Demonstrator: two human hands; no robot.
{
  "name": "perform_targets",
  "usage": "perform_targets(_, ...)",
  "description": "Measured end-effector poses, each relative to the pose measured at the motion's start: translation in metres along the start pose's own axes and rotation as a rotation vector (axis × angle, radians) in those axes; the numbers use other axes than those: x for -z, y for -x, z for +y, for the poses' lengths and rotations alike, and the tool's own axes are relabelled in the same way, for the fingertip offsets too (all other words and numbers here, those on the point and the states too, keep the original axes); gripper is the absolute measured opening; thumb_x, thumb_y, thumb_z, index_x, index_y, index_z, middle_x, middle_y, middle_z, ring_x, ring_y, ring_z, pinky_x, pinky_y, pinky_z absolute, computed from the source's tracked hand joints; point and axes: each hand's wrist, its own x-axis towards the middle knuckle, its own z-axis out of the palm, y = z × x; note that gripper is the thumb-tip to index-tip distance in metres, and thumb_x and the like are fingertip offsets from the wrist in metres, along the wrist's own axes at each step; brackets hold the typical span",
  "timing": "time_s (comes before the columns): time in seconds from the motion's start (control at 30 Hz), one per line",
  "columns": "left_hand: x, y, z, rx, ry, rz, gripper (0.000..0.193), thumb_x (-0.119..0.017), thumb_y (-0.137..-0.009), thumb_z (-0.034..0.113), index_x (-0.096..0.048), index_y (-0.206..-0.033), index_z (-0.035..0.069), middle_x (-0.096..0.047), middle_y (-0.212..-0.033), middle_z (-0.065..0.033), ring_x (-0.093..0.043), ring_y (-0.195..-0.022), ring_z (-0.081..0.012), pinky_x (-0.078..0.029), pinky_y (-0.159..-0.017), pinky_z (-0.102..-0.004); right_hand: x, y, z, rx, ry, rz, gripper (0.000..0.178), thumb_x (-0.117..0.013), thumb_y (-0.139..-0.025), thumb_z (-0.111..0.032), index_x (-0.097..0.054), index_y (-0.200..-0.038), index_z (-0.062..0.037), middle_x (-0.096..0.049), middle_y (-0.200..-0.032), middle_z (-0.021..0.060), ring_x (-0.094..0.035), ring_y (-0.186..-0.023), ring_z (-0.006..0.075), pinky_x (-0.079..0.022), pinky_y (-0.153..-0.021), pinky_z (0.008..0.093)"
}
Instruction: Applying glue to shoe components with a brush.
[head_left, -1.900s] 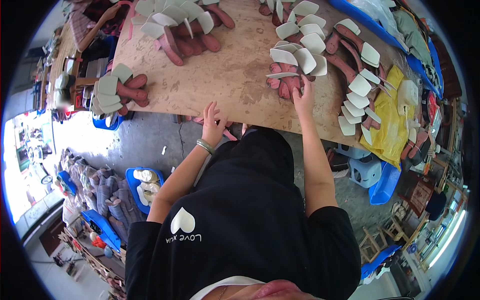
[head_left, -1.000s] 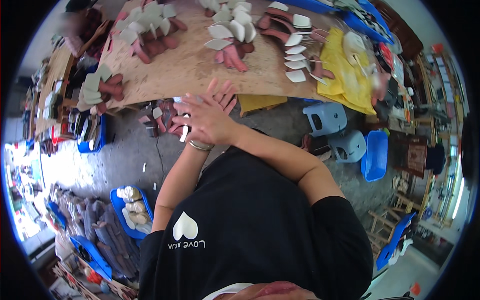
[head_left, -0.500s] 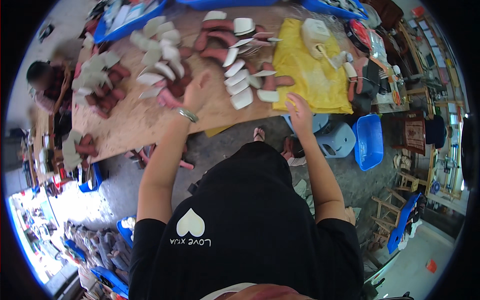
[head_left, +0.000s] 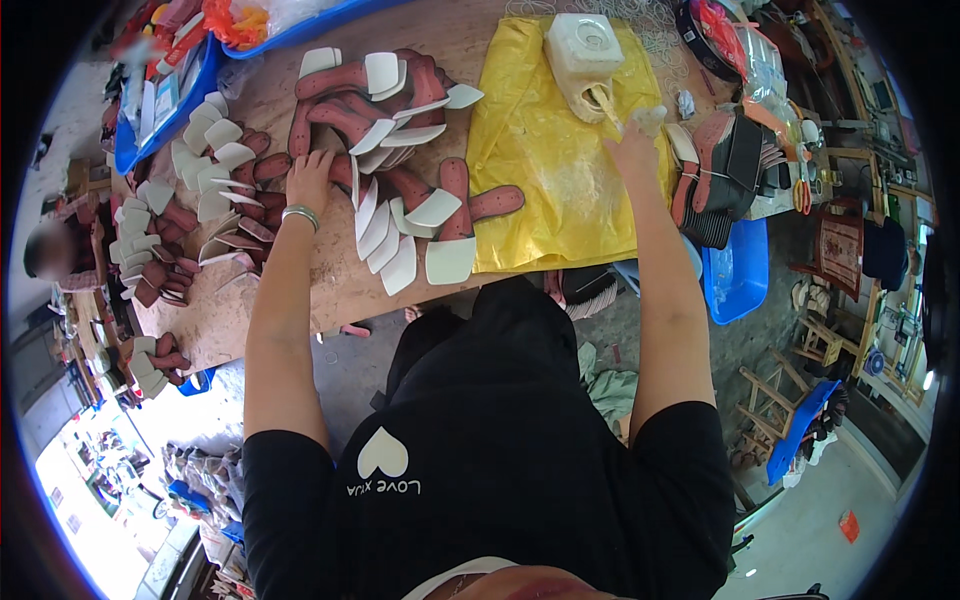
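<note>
My left hand (head_left: 309, 182) rests at the near left side of a pile of reddish-brown shoe insoles (head_left: 342, 78) with white heel pads (head_left: 398, 265). Its fingers are stretched out and slightly apart, touching the insoles. Over a yellow plastic sheet (head_left: 545, 215), my right hand (head_left: 634, 152) has its fingers bent around the whitish, lumpy end of a stick (head_left: 649, 119). That stick leans out of the cut opening of a white plastic jug (head_left: 583, 48), which lies on the sheet. What is inside the jug is hidden.
More padded insoles (head_left: 215, 150) lie in heaps along the table's left side. Dark stacked soles (head_left: 722, 165) stand right of the sheet. Blue bins (head_left: 738, 275) are below the right edge and at the far left. Another person (head_left: 65, 250) is at the left.
My left hand has moved left onto the insole pile. The right hand has reached forward over the yellow sheet to the stick. The view has shifted closer to the table and rightward.
</note>
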Motion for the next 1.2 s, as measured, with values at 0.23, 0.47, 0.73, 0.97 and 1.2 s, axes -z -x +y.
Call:
perform_targets(0.23,0.010,0.001,-0.028,-0.024,0.095,0.013,0.051,-0.072,-0.073,0.020,-0.051,-0.118,0.013,-0.058,-0.111,-0.0163,-0.057,-0.100,-0.0350,-0.047,-0.085,-0.0418,-0.003,-0.011,0.009,0.153,-0.174,0.062,0.030,-0.055,-0.090,-0.029,-0.056,-0.110,-0.0059,-0.064,-0.098,0.0176,-0.064,-0.087,0.0346,-0.052,-0.074,0.0454)
perform_targets(0.47,0.072,0.030,-0.026,0.272,0.375,-0.027,0.044,-0.065,-0.084,0.033,-0.051,-0.118,0.008,-0.067,-0.087,-0.0187,-0.065,-0.081,-0.0376,-0.050,-0.071,-0.0463,0.030,-0.007,-0.005,0.029,-0.140,-0.003,0.029,-0.055,-0.090,-0.028,-0.056,-0.111,-0.0088,-0.066,-0.097,0.0158,-0.064,-0.090,0.0329,-0.051,-0.074,0.0451)
perform_targets(0.73,0.097,0.115,0.011,0.601,2.080,-0.398,0.037,-0.055,-0.082,0.007,-0.052,-0.118,0.000,-0.063,-0.102,-0.0099,-0.062,-0.088,-0.0202,-0.052,-0.078,-0.0336,0.021,-0.018,-0.006,0.125,-0.142,0.022,0.022,-0.057,-0.088,-0.027,-0.058,-0.103,-0.0111,-0.068,-0.091,0.0142,-0.065,-0.085,0.0324,-0.051,-0.071,0.0457)
perform_targets(0.97,0.127,0.159,0.093,0.515,2.315,-0.407,0.056,-0.054,-0.080,0.015,-0.041,-0.133,0.000,-0.058,-0.103,-0.0113,-0.058,-0.084,-0.0187,-0.052,-0.076,-0.0343,0.013,-0.025,0.008,0.225,-0.217,0.108,0.017,-0.058,-0.087,-0.026,-0.060,-0.100,-0.0145,-0.066,-0.086,0.0134,-0.064,-0.080,0.0323,-0.051,-0.068,0.0457)
perform_targets(1.2,0.139,0.124,0.191,0.534,2.376,-0.464,0.051,-0.049,-0.085,0.016,-0.040,-0.133,0.000,-0.060,-0.101,-0.0116,-0.060,-0.089,-0.0200,-0.052,-0.075,-0.0336,0.017,-0.014,0.027,0.418,-0.213,0.211,0.015,-0.055,-0.089,-0.023,-0.060,-0.100,-0.0143,-0.062,-0.084,0.0119,-0.063,-0.076,0.0327,-0.051,-0.067,0.0451)
